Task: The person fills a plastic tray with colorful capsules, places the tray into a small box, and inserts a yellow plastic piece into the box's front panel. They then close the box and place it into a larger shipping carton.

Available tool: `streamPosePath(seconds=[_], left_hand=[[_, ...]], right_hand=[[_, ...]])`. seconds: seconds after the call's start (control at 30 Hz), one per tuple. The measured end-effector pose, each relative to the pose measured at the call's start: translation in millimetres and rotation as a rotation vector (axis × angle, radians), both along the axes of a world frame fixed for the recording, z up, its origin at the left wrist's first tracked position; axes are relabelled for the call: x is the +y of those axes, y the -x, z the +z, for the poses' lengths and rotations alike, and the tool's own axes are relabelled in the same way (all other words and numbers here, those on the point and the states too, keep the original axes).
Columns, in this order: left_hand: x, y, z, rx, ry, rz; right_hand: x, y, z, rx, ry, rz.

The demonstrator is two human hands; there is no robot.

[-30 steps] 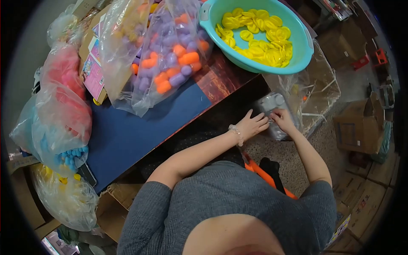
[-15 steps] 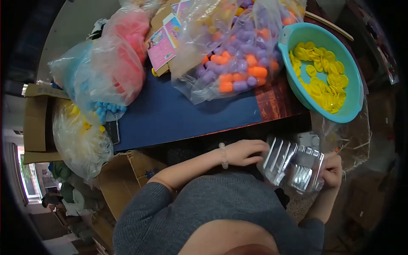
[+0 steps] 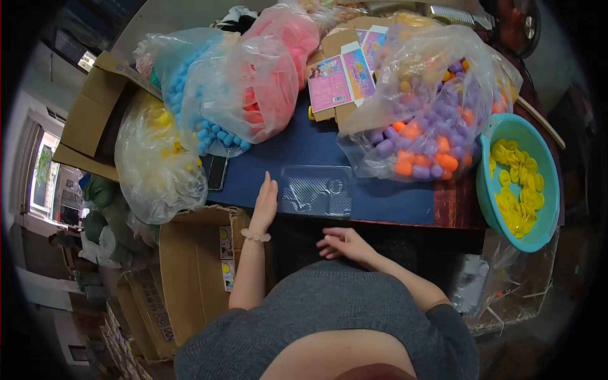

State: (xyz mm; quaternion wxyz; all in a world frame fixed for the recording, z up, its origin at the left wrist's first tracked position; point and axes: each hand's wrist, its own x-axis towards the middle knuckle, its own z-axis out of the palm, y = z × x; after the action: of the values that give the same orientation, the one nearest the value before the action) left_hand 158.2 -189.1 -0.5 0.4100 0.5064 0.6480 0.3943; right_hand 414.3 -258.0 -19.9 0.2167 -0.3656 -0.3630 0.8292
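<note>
The clear plastic tray (image 3: 316, 190) lies on the blue tabletop (image 3: 392, 204), just to the right of my left hand (image 3: 266, 204) and beyond my right hand (image 3: 345, 244). My left hand is released and grasps nothing: its fingers are straight and held together, pointing away from me along the tray's left side. I cannot tell whether they touch its edge. My right hand is free too, its fingers loosely bent in front of the table's near edge, apart from the tray.

A beaded bracelet (image 3: 256, 235) circles my left wrist. Left of that hand lies a dark phone (image 3: 217, 172), and further left, a bag of yellow pieces (image 3: 158, 168). Beyond my left fingertips are bags with blue pieces (image 3: 218, 134) and red pieces (image 3: 253, 114). Left of my left forearm stands an open cardboard box (image 3: 190, 285).

Beyond my right hand, off to its right, sits a clear bag of purple and orange capsules (image 3: 430, 130). Well to the right of that hand is a turquoise basin (image 3: 550, 196) holding yellow discs (image 3: 527, 197).
</note>
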Motion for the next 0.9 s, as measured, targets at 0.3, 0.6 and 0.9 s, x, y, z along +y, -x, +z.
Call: streamPosePath(seconds=[0.3,0.6,0.9], left_hand=[[28.4,-1.1,6.7,0.271,-0.08,-0.081],[124.8,47.0,67.9,0.501,-0.599,-0.029],[294.9,84.5,16.9,1.094,-0.444,-0.044]], right_hand=[[26.3,-45.2,55.7,-0.153,-0.255,0.046],[129.9,-52.2,99.4,-0.279,-0.775,-0.42],[123.3,-10.2,104.4,-0.477,-1.118,-0.194]])
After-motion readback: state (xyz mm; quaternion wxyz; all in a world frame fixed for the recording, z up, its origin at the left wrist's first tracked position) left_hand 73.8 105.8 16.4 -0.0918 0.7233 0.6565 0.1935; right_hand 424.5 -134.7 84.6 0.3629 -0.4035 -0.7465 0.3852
